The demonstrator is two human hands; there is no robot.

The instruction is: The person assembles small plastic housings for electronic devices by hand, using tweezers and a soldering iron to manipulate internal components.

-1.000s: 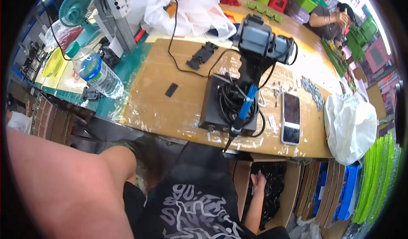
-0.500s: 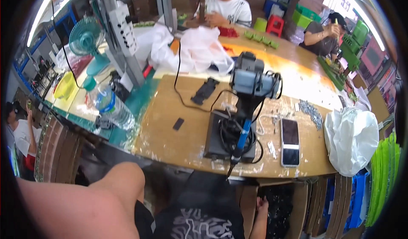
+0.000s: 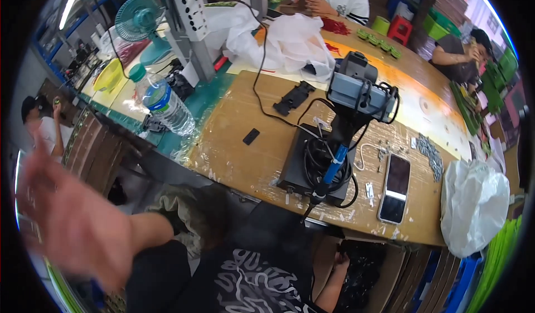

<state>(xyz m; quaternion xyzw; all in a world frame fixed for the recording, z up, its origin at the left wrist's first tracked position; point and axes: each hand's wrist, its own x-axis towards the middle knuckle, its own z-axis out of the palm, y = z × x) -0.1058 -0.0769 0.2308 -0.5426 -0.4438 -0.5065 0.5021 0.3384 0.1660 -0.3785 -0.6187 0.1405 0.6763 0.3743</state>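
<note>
My left hand (image 3: 83,218) is raised at the lower left, beside the bench and touching nothing I can see; motion smears its fingers. My right hand (image 3: 341,262) hangs below the bench edge, inside a cardboard box (image 3: 391,268) of black parts (image 3: 362,271). Its fingers look curled, and what they hold is too small and dark to make out. On the bench above stands a black box-shaped unit (image 3: 290,180) with coiled cables and a blue-handled soldering iron (image 3: 334,165). A black plastic part (image 3: 293,98) and a small black rectangular piece (image 3: 251,136) lie to its left.
A phone (image 3: 394,187), a heap of screws (image 3: 430,154) and a white plastic bag (image 3: 473,207) are at the right. A water bottle (image 3: 164,104), green fan (image 3: 142,23) and yellow basket (image 3: 108,76) stand left. Co-workers sit at the far side, right and left.
My left arm has swung so its hand now shows large at the lower left. The view has shifted, moving the bench rightward in the picture. My right hand stays in the box.
</note>
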